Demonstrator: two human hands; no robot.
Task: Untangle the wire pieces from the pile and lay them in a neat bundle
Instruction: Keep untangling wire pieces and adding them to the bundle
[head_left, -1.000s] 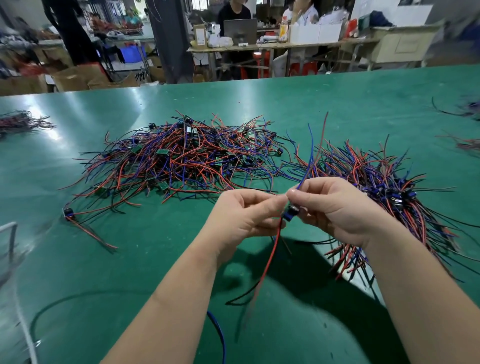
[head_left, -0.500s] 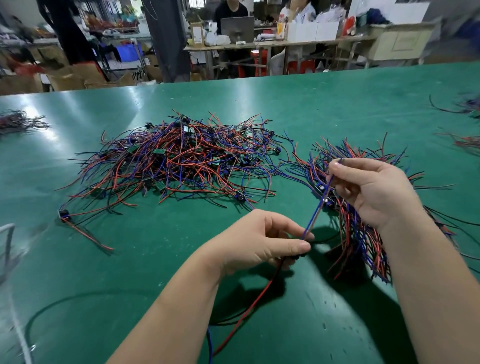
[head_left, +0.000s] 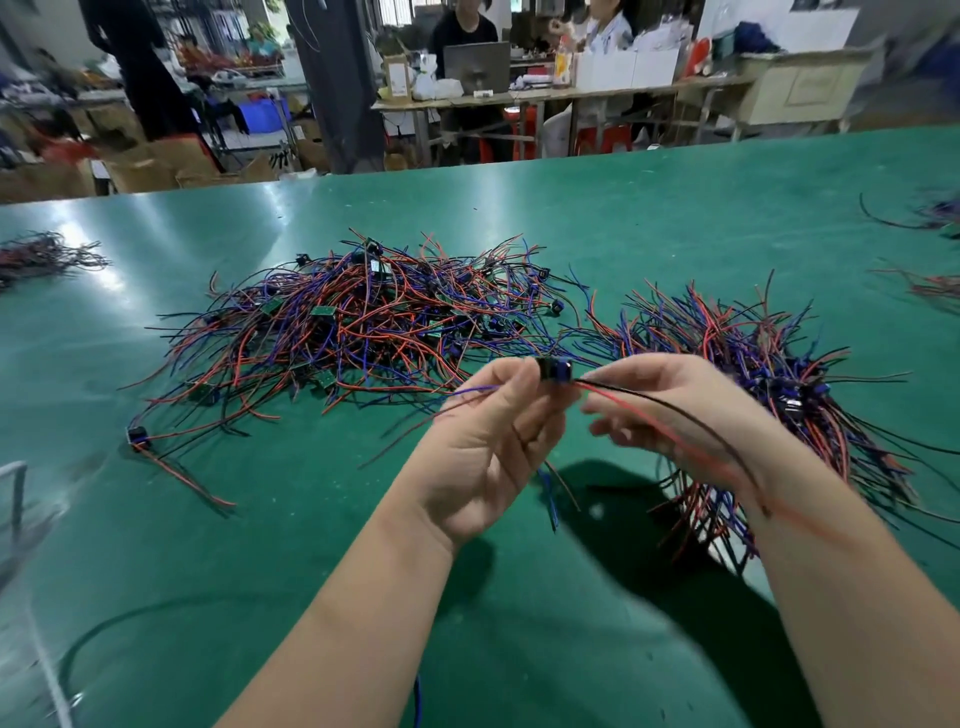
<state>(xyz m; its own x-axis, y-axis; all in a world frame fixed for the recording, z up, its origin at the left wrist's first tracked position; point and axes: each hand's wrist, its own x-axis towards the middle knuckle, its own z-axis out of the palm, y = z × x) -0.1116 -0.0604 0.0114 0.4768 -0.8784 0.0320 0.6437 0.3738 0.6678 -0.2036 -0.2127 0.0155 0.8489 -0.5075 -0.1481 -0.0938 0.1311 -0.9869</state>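
Observation:
A tangled pile of red, blue and black wire pieces (head_left: 363, 327) lies on the green table (head_left: 649, 218) ahead of me. To its right lies a more orderly bundle (head_left: 769, 374) of the same wires. My left hand (head_left: 488, 447), palm toward me, pinches one wire piece (head_left: 555, 370) by its small black and blue connector, above the table. Its red and black leads run right across my right hand (head_left: 670, 415), whose fingers are loosely curved around them; the blue lead trails left.
A stray wire piece (head_left: 140, 436) lies left of the pile. More wire heaps sit at the far left (head_left: 41, 257) and far right (head_left: 935, 280) of the table. A thin cable (head_left: 104, 631) loops near the front left edge. People work at benches behind.
My left hand rose and turned palm up with the connector. My right hand came back from the bundle toward the left hand, and the piece's leads now drape over it.

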